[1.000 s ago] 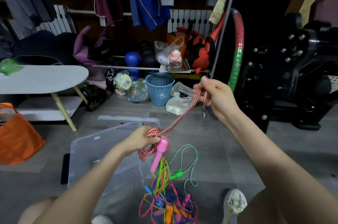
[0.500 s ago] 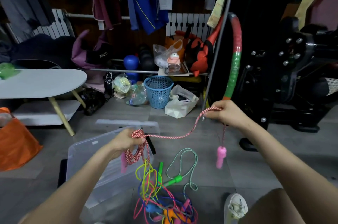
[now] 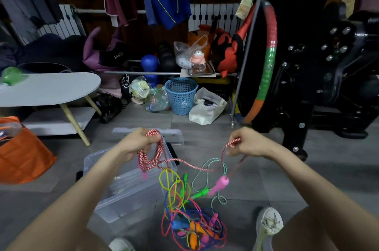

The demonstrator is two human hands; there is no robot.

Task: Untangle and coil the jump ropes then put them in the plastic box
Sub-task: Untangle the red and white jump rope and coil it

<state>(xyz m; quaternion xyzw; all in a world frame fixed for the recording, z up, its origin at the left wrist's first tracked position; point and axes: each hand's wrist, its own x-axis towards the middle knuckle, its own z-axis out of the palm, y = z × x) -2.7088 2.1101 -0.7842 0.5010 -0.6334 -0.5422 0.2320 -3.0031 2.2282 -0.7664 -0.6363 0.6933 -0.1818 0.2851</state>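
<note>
Your right hand (image 3: 248, 142) has dropped a little since half a second ago and your left hand (image 3: 139, 144) has risen. The stretch of rope between them, nearly taut before, now sags in a shallow curve. The pink handle (image 3: 220, 184) that hung straight under your right hand has swung down and inward, close to a green handle (image 3: 200, 193).

Your left hand is clenched round several loops of the red-and-white braided jump rope (image 3: 151, 158). The coils hang below your fist, over the far corner of the clear plastic box (image 3: 90, 160), and a second pink handle (image 3: 144, 175) dangles from them. Your right hand pinches a bend of the same twisted cord between thumb and fingers, and the loose end falls away beneath it.

On the grey floor just right of the box lies a tangle of thin glossy ropes (image 3: 190, 222) in yellow, blue, pink and orange. A green-and-white braided rope (image 3: 207, 166) loops up from it.
</note>
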